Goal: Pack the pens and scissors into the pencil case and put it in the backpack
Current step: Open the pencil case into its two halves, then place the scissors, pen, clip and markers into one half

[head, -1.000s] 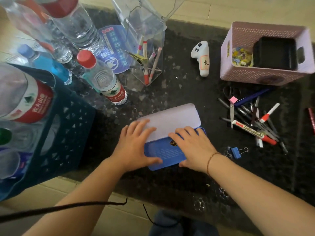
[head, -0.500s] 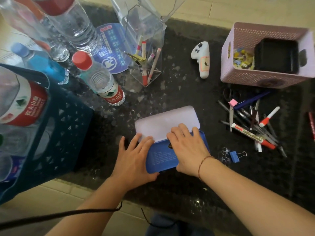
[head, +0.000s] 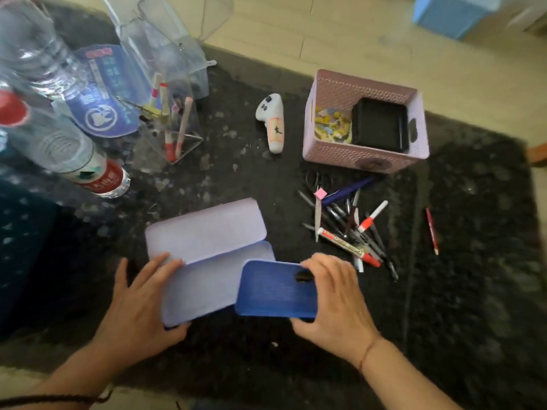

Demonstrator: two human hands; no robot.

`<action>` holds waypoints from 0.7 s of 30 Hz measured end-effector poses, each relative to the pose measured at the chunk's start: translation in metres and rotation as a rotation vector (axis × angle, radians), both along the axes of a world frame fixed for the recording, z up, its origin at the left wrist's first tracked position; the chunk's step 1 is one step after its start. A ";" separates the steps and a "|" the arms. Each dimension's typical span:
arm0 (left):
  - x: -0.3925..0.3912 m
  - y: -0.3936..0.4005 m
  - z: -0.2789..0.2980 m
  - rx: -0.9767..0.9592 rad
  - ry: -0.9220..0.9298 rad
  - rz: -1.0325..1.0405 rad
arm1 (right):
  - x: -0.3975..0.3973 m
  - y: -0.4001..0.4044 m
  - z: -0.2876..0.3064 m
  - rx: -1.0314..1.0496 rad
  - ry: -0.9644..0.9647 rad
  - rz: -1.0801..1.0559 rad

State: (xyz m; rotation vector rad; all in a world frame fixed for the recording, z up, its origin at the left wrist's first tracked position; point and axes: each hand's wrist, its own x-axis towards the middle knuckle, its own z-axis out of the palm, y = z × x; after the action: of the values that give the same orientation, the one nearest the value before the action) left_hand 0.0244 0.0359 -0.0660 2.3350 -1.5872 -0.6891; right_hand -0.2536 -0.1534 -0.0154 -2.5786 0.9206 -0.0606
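Note:
The pencil case (head: 204,241) lies open on the dark table, pale lilac inside, its lid flat toward the far side. My left hand (head: 139,300) presses on the case's near left corner. My right hand (head: 331,303) grips a blue flap (head: 275,288) of the case, lifted and folded to the right. A pile of pens and markers (head: 352,232) lies right of the case. The scissors (head: 318,199), black-handled with a pink tag, rest at the pile's left side. No backpack is in view.
A pink basket (head: 364,156) with a black tray stands behind the pens. A white controller (head: 273,122), a clear pen holder (head: 174,125), water bottles (head: 71,155) and a dark blue crate (head: 26,232) fill the left. A red pencil (head: 431,230) lies far right.
The case was shut under both hands with only its lid raised; now my right hand has pulled the blue flap up and to the right, showing the lilac inside. The camera view has shifted.

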 end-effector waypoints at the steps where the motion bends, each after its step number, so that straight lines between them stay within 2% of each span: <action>1: 0.000 -0.001 -0.002 -0.018 0.003 -0.008 | -0.032 -0.003 -0.002 0.018 0.031 -0.087; 5: -0.004 -0.010 -0.008 -0.118 0.007 -0.046 | -0.153 -0.018 -0.017 0.085 0.199 -0.320; 8: -0.006 -0.012 -0.015 -0.187 0.021 -0.085 | -0.203 -0.032 -0.024 0.205 0.305 -0.357; 11: -0.013 -0.011 -0.022 -0.289 0.000 -0.104 | -0.228 -0.034 -0.037 0.250 0.305 -0.350; 16: -0.013 -0.008 -0.034 -0.395 -0.058 -0.129 | -0.240 -0.032 -0.051 0.038 0.304 -0.193; 21: -0.014 -0.003 -0.040 -0.503 -0.124 -0.100 | -0.248 -0.020 -0.063 -0.132 0.239 -0.270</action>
State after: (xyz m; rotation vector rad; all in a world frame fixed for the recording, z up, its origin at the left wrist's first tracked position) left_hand 0.0109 0.0326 -0.1057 1.9671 -1.6973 -0.1335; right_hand -0.5017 -0.1738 -0.0781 -2.6020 1.3924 0.1178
